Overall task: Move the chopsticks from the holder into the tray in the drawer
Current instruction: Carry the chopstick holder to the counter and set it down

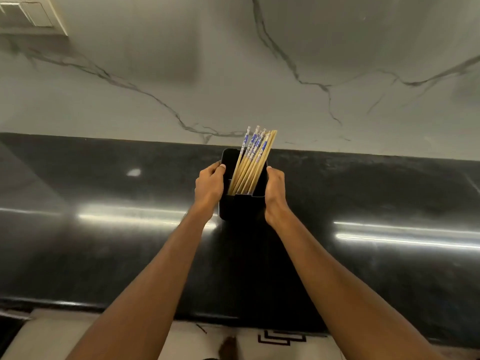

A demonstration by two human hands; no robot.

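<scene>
Two bare hands are on the job here, both arms reaching up from the bottom of the frame toward the centre. The left hand point(210, 187) is clamped on the left wall of the black holder point(241, 206), fingers curled round the side and the thumb hooked at the rim. The right hand point(274, 189) presses on the opposite wall, fingers wrapped out of sight behind it, so the box is squeezed between the two palms.

And there are the chopsticks point(250, 162), a whole bundle of them, standing inside the holder just above the middle of the frame. They lean up and to the right, pale wood below and blue-and-white patterned tops fanning out above the rim, reaching across the seam where counter meets wall. Neither hand touches them.

The holder sits over the glossy black countertop point(376, 203), which runs as a wide dark band across the frame with bright light streaks left and right. Whether its base rests on the surface or is lifted a touch, I cannot tell. Behind it rises the grey-veined marble backsplash point(155, 61), filling the upper half. In the upper left corner, a pale switch plate point(36, 14). Along the bottom edge, a strip of light patterned floor point(272, 341).
</scene>
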